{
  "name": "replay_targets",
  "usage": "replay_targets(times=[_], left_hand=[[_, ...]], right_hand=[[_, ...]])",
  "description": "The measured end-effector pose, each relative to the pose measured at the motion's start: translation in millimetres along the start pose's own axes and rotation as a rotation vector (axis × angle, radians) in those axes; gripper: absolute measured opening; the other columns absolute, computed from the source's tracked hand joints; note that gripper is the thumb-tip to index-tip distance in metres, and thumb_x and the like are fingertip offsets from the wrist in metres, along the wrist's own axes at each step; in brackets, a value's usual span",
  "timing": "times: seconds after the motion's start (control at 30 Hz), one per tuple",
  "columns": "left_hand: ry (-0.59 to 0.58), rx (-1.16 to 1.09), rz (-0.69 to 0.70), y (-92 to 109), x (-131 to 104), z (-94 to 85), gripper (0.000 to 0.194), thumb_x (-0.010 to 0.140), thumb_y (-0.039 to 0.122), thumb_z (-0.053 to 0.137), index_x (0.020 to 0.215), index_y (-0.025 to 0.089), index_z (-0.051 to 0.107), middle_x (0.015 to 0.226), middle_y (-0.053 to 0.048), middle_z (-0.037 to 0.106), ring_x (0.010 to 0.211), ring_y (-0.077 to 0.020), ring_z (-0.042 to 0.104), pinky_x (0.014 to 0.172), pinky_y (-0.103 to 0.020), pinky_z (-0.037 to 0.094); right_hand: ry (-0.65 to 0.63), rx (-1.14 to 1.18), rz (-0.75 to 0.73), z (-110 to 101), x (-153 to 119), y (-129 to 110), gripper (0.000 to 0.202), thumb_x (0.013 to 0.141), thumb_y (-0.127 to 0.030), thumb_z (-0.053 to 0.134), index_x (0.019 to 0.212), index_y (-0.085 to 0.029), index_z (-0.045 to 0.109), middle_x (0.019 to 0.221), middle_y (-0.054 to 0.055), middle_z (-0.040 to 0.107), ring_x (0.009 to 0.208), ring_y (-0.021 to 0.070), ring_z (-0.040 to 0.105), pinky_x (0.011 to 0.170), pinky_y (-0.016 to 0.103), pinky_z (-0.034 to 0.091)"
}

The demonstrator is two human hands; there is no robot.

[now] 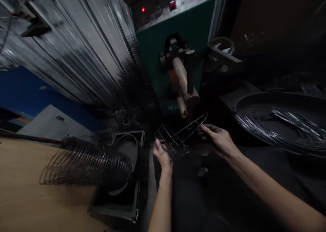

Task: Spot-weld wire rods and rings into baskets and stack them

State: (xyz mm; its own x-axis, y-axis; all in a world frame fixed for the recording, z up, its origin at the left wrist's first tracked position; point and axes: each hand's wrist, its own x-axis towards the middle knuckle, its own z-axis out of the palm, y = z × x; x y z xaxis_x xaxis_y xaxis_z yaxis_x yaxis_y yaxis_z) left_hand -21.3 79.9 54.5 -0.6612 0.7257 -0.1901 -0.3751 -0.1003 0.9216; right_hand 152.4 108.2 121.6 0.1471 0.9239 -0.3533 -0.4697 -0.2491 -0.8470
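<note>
A small wire frame (178, 137) of thin crossed metal rods is held between both hands, tilted, in front of the machine. My left hand (161, 154) pinches its left end, thumb on top. At the right end, my right hand (214, 137) grips the wire between thumb and fingers. Just above the frame are the grey cylindrical arms (184, 81) of a green spot welding machine (152, 55). The frame's far edge lies close to the lower electrode tip (184, 113); whether they touch I cannot tell.
To the left, a stack of wire rings (89, 164) lies against a round dark pan (127, 147) on a green metal crate (114, 210). A wide basin (244, 103) with bent wire pieces (297, 123) stands at right. A red light (143, 10) glows on the machine top.
</note>
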Motion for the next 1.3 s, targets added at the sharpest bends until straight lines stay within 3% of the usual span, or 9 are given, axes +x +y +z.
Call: replay_targets(times=[0.2,0.37,0.73,0.9,1.07,1.3], left_hand=[[-0.039,0.052,-0.009,2,9,3.9,0.05,0.072,0.066,0.058,0.071,0.017,0.048,0.047,0.01,0.029,0.04,-0.0039,0.024,0.039,-0.016,0.02],[-0.049,0.028,-0.022,0,12,6.1,0.05,0.072,0.065,0.059,0.068,0.018,0.042,0.048,0.01,0.028,0.041,-0.004,0.024,0.04,-0.016,0.021],[-0.068,0.055,-0.043,5,20,7.7,0.05,0.071,0.065,0.061,0.068,0.017,0.046,0.049,0.01,0.028,0.041,-0.0038,0.024,0.041,-0.017,0.019],[-0.059,0.027,-0.033,10,22,11.3,0.049,0.07,0.064,0.062,0.068,0.017,0.049,0.048,0.01,0.027,0.042,-0.004,0.024,0.042,-0.017,0.019],[-0.06,0.047,-0.038,26,21,14.0,0.05,0.069,0.064,0.063,0.067,0.016,0.05,0.048,0.01,0.029,0.04,-0.0032,0.026,0.04,-0.017,0.019],[-0.011,-0.055,-0.193,30,10,14.0,0.043,0.069,0.056,0.068,0.075,0.016,0.054,0.048,0.011,0.031,0.037,-0.0025,0.027,0.039,-0.016,0.021]], right_hand=[[-0.035,0.016,0.064,3,-1,-4,0.039,0.047,-0.031,0.09,0.073,-0.012,0.069,0.07,0.006,0.066,0.057,0.0111,0.06,0.042,0.014,0.046],[0.006,0.018,0.132,9,-1,-7,0.026,0.056,-0.021,0.086,0.074,-0.011,0.068,0.071,0.007,0.066,0.058,0.0108,0.061,0.044,0.013,0.047],[0.05,0.033,0.159,19,2,-11,0.007,0.073,-0.011,0.073,0.074,-0.009,0.067,0.066,0.006,0.065,0.052,0.0087,0.059,0.043,0.011,0.046],[0.047,0.043,0.171,25,2,-15,0.009,0.071,-0.011,0.075,0.073,-0.01,0.066,0.065,0.005,0.065,0.051,0.008,0.059,0.043,0.011,0.046],[0.076,0.047,0.215,32,3,-20,0.009,0.079,-0.008,0.066,0.071,-0.012,0.065,0.065,0.003,0.064,0.051,0.0073,0.059,0.042,0.011,0.047],[0.043,0.082,0.181,27,-3,-22,0.012,0.082,-0.009,0.064,0.071,-0.014,0.065,0.071,0.004,0.067,0.058,0.009,0.063,0.044,0.01,0.049]])
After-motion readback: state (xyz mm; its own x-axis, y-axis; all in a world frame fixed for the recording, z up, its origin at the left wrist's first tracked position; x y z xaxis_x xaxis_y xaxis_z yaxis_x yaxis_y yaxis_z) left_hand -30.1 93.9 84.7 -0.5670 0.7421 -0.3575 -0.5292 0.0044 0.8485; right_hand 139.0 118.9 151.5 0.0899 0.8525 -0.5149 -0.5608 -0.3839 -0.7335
